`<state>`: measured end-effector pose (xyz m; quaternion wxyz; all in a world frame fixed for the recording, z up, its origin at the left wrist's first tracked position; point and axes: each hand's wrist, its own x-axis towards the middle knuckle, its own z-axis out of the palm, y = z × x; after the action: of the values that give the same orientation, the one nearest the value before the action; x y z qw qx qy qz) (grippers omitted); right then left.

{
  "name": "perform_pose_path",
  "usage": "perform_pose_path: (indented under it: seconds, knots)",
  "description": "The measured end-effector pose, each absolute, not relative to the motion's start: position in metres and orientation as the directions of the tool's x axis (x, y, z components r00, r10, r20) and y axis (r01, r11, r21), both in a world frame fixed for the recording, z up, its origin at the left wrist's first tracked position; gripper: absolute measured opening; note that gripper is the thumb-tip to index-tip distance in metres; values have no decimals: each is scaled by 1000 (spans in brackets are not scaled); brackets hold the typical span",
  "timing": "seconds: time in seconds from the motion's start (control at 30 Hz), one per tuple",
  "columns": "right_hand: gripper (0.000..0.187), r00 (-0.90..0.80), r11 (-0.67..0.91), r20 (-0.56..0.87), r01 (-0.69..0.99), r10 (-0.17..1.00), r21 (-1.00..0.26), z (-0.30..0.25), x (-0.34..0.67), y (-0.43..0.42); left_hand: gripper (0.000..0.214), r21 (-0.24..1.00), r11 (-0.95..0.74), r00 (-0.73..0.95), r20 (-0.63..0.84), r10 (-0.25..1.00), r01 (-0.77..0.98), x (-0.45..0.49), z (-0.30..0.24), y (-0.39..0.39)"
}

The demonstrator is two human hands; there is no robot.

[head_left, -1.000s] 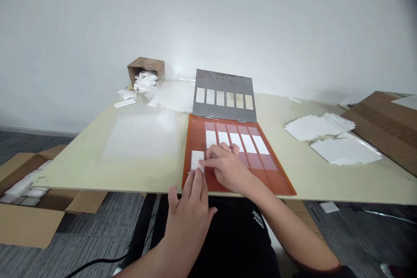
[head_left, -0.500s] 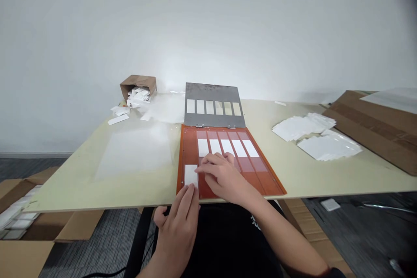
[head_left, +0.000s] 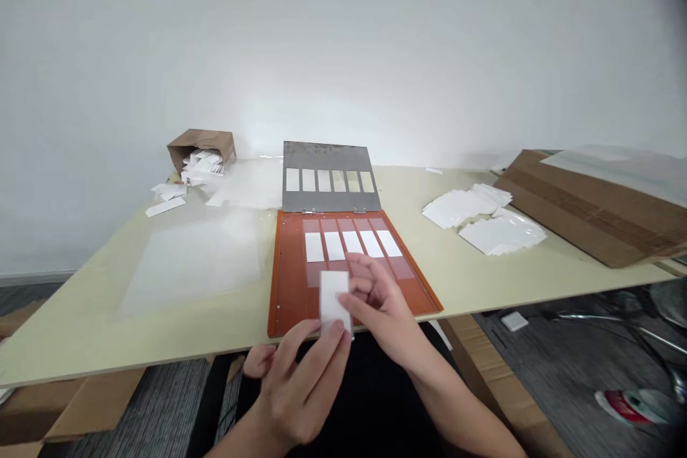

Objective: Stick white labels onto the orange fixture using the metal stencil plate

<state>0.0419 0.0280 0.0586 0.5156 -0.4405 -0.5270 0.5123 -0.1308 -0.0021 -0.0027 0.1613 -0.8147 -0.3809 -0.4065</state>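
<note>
- Open cardboard carton (head_left: 94, 401): floor, left of and below the orange slotted board (head_left: 290, 290).
- Loose white strips (head_left: 165, 207), small cardboard box (head_left: 200, 136) holding more: table, well left of the board's far end.
- Translucent sheet (head_left: 193, 257): table, just left of the board.
- Left hand (head_left: 303, 379): at the board's near edge, fingertips on the lower end of a white card (head_left: 333, 293); thumb hidden.
- White card: lay on the board's left strip half a second ago; now lifted above its near edge, so the piece being worked is off the board, in both hands.
- Grey plate (head_left: 327, 156), six pale rectangles: beyond the board, adjoining.
- Right hand (head_left: 382, 304): over the board, pinching the card's right side, thumb uppermost, other fingers loosely curled.
- Five white cards (head_left: 336, 246): one row, upon the board.
- Fanned white packets (head_left: 502, 232): right of the board.
- Red-marked object (head_left: 625, 406): floor, far right of the board; lettering unreadable, none legible elsewhere.
</note>
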Motion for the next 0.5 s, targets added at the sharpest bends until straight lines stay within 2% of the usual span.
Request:
perform_pose_path:
  seconds: [0.07,0.1,0.17,0.27,0.33,0.4,0.5]
  knots:
    - [48,25,102,99,-146,995,-984,57,51,38,26,12,-706,332,876,349,708,-106,14,10]
    - [44,83,125,113,-150,990,-981,55,60,43,24,11,-716,349,867,354,698,-96,20,15]
    - [36,179,160,141,-92,974,-983,48,89,57,16,27,-696,369,832,414,718,-83,27,21]
    - [35,359,182,233,171,904,-968,35,155,80,14,93,-640,369,750,549,763,-81,25,22]
    - [40,483,93,308,419,819,-903,30,205,99,13,149,-601,352,692,631,785,-87,22,21]
    - [41,555,-135,362,662,749,-737,30,248,121,12,197,-561,323,647,690,804,-93,21,20]
    - [39,603,-257,376,709,704,-656,38,288,154,16,239,-531,292,621,727,813,-96,23,20]
